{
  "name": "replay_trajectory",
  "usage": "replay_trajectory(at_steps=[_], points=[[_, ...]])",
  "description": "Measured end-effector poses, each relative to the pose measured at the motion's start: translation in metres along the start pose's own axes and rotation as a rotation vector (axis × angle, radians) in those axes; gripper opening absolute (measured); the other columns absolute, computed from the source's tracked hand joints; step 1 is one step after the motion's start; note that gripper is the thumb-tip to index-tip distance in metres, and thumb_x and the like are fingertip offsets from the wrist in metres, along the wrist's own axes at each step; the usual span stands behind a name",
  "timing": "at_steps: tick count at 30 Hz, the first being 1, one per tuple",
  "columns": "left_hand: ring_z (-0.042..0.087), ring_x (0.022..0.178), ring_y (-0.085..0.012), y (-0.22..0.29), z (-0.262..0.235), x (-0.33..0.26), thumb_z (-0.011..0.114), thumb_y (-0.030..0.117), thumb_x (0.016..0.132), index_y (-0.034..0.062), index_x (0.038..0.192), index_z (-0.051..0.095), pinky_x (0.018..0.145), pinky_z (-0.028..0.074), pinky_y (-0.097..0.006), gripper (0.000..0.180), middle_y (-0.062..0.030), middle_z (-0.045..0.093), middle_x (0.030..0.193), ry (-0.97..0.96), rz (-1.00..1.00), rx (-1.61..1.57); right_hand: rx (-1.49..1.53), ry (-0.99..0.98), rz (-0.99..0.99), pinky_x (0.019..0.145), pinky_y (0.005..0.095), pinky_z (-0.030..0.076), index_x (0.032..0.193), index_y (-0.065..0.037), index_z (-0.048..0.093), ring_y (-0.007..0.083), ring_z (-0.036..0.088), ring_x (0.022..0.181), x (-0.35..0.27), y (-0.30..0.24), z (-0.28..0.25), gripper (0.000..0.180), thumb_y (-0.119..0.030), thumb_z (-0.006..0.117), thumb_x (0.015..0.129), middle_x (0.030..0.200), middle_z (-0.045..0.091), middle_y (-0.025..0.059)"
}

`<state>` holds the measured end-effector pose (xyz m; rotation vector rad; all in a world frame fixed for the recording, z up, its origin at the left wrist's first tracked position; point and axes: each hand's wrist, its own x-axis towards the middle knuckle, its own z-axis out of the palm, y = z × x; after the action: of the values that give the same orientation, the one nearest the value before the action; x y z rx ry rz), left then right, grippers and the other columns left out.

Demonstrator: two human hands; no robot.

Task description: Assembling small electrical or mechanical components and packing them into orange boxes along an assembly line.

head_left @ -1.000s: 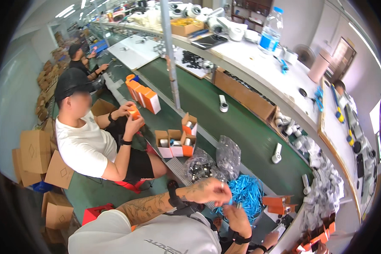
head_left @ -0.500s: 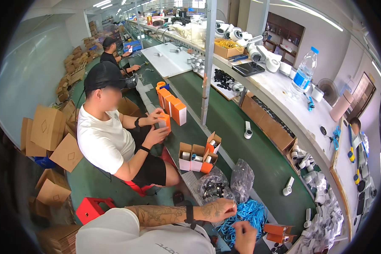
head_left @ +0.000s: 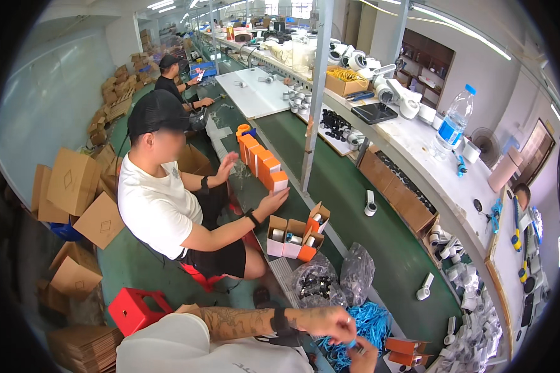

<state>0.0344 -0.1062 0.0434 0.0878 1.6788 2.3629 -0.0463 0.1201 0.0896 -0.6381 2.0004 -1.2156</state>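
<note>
Over a tangled heap of bright blue straps (head_left: 372,322), my two hands come close together. My left hand (head_left: 326,322) has its fingers bent and closed, pointing down toward the right one. The right hand (head_left: 363,359) is closed too, with its fingers up against the left fingertips. A small blue and dark bit shows between them, too small and covered to make out. Beside the heap lie clear plastic bags (head_left: 317,280) holding small black parts. A bigger clear bag (head_left: 358,267) stands against them.
Orange and white boxes (head_left: 292,239), some holding white devices, stand beyond the bags. A seated co-worker (head_left: 161,186) reaches to a row of orange boxes (head_left: 264,165). White devices (head_left: 425,286) lie on the green belt (head_left: 385,248). Open orange cartons (head_left: 407,348) sit right of my hands.
My hands have come together over the blue straps; they were apart before. The co-worker has set the orange box at the end of the row and opened one hand.
</note>
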Motion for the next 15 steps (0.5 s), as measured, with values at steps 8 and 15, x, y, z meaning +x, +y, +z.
replay_trajectory(at_steps=[8,15], points=[[0.070,0.077,-0.0098,-0.017,-0.005,0.012,0.075,0.023,0.107,-0.0013,0.111,0.076,0.068,0.056,-0.027,0.025,-0.0050,0.077,0.092,0.415,0.083,0.063,0.204,0.159,-0.011,0.064,0.0345,0.044,0.115,0.001,0.077,0.0150,0.052,0.069,-0.010,0.005,0.018,0.020,-0.017,0.072,0.108,0.082,0.064,0.0057],[0.068,0.072,-0.0140,-0.010,-0.006,-0.002,0.073,0.018,0.104,0.0002,0.108,0.075,0.068,0.055,-0.029,0.018,-0.0055,0.074,0.085,-0.102,-0.057,0.367,0.057,0.183,0.081,0.070,0.0337,0.049,0.115,0.004,0.078,0.0149,0.060,0.074,0.010,0.023,-0.005,0.023,-0.017,0.075,0.106,0.084,0.072,0.0060]])
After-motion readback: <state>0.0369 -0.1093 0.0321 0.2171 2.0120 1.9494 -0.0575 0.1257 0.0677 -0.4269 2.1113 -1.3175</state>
